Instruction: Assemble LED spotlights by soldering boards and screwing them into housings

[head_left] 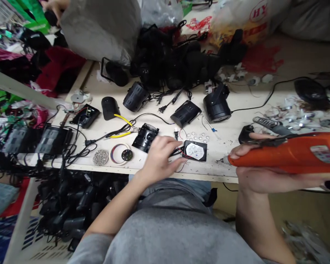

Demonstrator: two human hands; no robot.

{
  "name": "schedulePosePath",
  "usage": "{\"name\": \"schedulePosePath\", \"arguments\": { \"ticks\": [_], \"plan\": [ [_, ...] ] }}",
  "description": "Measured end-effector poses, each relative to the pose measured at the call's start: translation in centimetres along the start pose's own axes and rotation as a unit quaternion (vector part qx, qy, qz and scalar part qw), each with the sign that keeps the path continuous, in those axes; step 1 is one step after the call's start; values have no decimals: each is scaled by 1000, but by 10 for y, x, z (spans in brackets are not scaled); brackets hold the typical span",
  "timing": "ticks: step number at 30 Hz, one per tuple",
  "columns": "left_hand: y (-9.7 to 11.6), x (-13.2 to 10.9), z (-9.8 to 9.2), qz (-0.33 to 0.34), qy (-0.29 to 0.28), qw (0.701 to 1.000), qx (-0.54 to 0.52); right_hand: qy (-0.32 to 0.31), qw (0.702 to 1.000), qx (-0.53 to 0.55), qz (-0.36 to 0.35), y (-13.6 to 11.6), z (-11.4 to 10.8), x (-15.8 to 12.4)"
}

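My right hand (250,161) is wrapped around an orange electric screwdriver (286,152), whose bit points left, just above the bench top. My left hand (161,159) has thumb and forefinger spread apart at the left edge of a small black square lamp plate (185,150); whether they touch it I cannot tell. On that plate lies a white LED board (195,151) with thin red wires. Several clear lenses (199,137) lie just behind it. A black lamp housing (145,137) sits left of my left hand, partly behind its fingers.
Yellow-handled pliers (121,135), a tape roll (116,154) and a pile of screws (100,157) lie at left. More black housings (185,113) and cords stand behind. A crate (30,234) of black parts is below the bench. Another person's hand (57,7) shows top left.
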State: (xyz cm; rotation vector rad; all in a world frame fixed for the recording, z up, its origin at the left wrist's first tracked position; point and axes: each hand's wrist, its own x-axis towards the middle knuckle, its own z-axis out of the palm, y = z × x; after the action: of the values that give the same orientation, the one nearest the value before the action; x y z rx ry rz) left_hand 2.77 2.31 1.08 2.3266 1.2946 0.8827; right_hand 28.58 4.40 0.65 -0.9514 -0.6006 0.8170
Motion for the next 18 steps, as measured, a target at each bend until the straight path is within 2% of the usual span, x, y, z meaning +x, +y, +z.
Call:
{"name": "schedulePosePath", "arguments": {
  "ticks": [3, 4, 6, 8, 11, 14, 16, 18],
  "plan": [
    [20, 37, 29, 42, -151, 985, 76, -10, 996, -58, -69, -5, 7, -4],
    [25, 46, 36, 57, -194, 974, 103, -14, 995, -64, -71, -6, 9, -5],
    [29, 60, 43, 79, -254, 954, 141, -14, 995, -66, -70, -8, 12, -7],
    [26, 64, 43, 87, -278, 945, 145, -13, 995, -70, -75, -9, 13, -8],
    [13, 55, 32, 66, -248, 965, 59, -14, 994, -75, -75, -8, 8, -8],
    [-6, 35, 17, 0, -157, 979, -127, -13, 994, -62, -85, -5, 2, -7],
    [-16, 24, 12, -78, -95, 961, -248, -10, 995, -59, -85, -1, 0, -7],
    [-21, 16, 15, -170, -60, 916, -359, -17, 995, -67, -67, 3, 0, -8]
  ]
}}
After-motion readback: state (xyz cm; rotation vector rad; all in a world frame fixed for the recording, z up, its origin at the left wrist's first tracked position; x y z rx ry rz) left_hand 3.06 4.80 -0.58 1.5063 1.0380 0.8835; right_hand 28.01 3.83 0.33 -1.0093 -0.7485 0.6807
